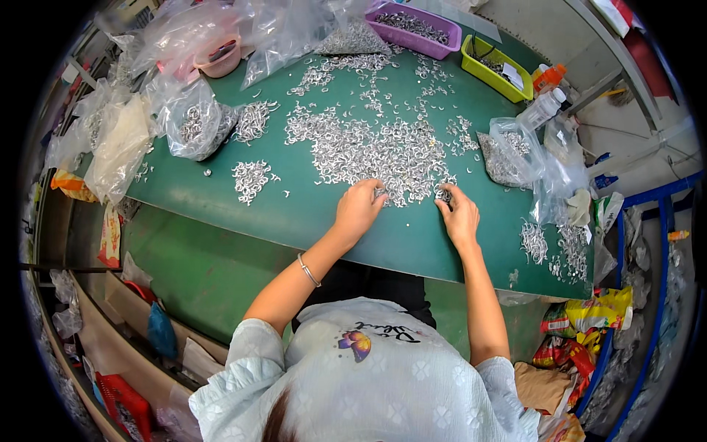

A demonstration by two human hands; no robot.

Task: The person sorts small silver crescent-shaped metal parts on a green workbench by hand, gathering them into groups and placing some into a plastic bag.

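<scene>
A broad pile of small silvery curved metal pieces is spread over the green tabletop. At the pile's near edge my left hand is closed, fingers curled round a few of the pieces, which show by its fingertips. To its right, my right hand has thumb and fingers bent round a small clump of metal pieces. How many pieces each hand holds is hidden. A smaller heap of the same pieces lies left of my left hand.
Clear bags of metal pieces stand at the left and right. Along the back are a purple basket, a yellow-green basket and a pink bowl. More small heaps lie near the right edge.
</scene>
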